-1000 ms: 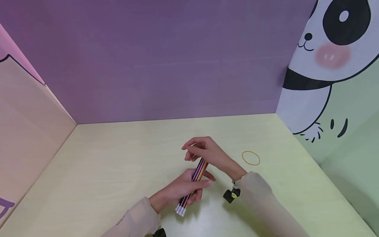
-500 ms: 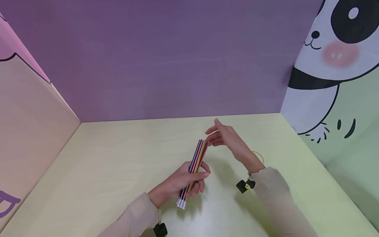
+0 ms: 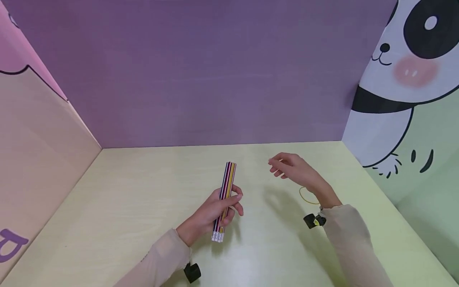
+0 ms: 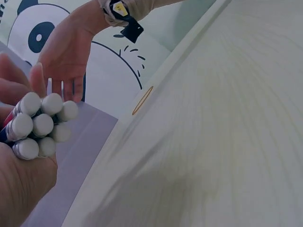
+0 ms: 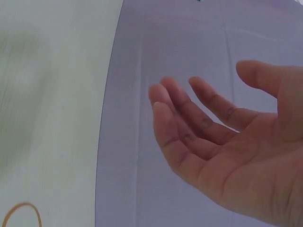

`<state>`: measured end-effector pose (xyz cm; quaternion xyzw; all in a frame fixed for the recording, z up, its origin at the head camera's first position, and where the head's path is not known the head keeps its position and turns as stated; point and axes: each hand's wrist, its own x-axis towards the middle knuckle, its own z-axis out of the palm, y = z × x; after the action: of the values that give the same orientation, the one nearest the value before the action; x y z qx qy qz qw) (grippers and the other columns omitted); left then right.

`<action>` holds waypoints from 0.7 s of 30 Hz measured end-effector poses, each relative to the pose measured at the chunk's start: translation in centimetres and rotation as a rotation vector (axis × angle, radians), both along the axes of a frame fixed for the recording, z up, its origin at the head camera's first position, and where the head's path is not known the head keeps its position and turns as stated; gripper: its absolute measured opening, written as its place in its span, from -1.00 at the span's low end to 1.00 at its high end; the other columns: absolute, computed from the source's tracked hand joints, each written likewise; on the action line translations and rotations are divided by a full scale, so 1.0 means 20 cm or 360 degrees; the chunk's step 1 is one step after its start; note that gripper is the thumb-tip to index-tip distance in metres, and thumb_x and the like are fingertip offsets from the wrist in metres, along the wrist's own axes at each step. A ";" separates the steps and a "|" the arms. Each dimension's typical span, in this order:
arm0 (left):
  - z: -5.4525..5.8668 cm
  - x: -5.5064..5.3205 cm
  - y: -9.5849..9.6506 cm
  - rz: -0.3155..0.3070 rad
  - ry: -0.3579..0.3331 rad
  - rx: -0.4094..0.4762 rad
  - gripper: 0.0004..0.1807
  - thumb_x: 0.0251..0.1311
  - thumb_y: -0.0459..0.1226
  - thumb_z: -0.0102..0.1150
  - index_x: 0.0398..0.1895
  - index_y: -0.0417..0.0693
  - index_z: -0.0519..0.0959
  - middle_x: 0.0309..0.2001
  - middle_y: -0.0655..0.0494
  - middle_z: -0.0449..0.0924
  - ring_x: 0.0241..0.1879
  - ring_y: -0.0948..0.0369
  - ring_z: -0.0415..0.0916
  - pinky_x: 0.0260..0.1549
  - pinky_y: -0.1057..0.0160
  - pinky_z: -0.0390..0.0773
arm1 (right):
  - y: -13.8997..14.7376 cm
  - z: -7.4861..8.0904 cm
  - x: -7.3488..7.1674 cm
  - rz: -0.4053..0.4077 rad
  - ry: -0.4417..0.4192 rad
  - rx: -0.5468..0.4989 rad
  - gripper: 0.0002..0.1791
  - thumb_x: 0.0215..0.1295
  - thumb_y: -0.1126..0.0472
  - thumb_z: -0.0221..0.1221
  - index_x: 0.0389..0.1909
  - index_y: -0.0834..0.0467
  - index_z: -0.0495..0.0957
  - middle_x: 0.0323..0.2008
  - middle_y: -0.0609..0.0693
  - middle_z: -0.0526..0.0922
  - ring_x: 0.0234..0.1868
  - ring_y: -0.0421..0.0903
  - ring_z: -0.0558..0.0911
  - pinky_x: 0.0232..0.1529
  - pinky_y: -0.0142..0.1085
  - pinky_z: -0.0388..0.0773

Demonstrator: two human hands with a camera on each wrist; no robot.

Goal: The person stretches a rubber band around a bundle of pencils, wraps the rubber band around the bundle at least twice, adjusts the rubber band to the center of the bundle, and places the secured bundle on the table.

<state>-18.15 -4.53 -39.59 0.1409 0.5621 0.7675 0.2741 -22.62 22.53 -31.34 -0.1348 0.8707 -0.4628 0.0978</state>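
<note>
The left grip point(image 3: 211, 209) is closed firmly, its thumb laid across the front of a slim bundle of striped pencils point(image 3: 226, 187) in dark blue, maroon, yellow and white, its fingers curled behind them. The bundle is held above the counter point(image 3: 143, 223), white eraser ends toward the person, far ends toward the purple wall point(image 3: 215, 79). The right grip point(image 3: 295, 169) hangs well apart from the pencils, fingers loosely bent, thumb clear, holding nothing. Near its wrist, a thin yellow rubber band point(image 3: 302, 196) forms a loop on the counter.

I judge the step in hand to be holding the pencils together as one bundle. The next move calls for steady pressure from the left grip, so that no pencil slips lengthwise; picking up the band would call for a light fingertip pinch by the right.

The right forearm covers part of the band in the head view, and the right wrist view cuts it off at the bottom edge. Eight eraser ends show in the left wrist view; whether others are hidden, I cannot tell. The pencils' far tips are too small to make out.
</note>
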 end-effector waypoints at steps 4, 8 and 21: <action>0.00 -0.03 -0.03 0.0023 -0.0025 0.0093 -0.73 0.42 -0.25 0.13 0.06 -0.09 0.33 -0.58 0.10 0.60 -0.89 0.40 0.23 -0.88 0.48 0.17 | 0.06 -0.03 0.02 0.0011 -0.0004 0.0194 -0.57 0.50 -0.10 0.04 0.09 0.16 0.53 -0.04 0.09 0.64 -0.02 0.04 0.61 0.07 -0.06 0.54; 0.00 -0.07 -0.08 0.0125 -0.0066 0.0103 -0.59 0.41 -0.28 0.14 0.25 -0.16 0.35 -0.61 0.11 0.58 -0.85 0.39 0.30 -0.84 0.49 0.26 | 0.14 -0.11 0.04 0.0047 0.0038 0.0496 -0.56 0.48 -0.07 0.06 0.15 0.18 0.51 0.08 0.18 0.59 0.11 0.17 0.55 0.10 0.02 0.49; -0.04 -0.09 -0.05 0.0164 -0.0159 0.0134 -0.69 0.48 -0.32 0.02 0.20 -0.11 0.29 -0.41 -0.04 0.67 -0.40 0.05 0.73 -0.08 -0.19 0.64 | 0.34 -0.22 0.04 0.0056 0.0004 0.0995 -0.72 0.24 0.33 0.11 -0.05 0.36 0.47 -0.12 0.26 0.53 -0.08 0.16 0.51 -0.05 0.03 0.49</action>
<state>-19.98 -5.61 -40.38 0.0847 0.5216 0.8095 0.2556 -21.81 29.43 -35.75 -0.1139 0.9685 -0.1706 0.1414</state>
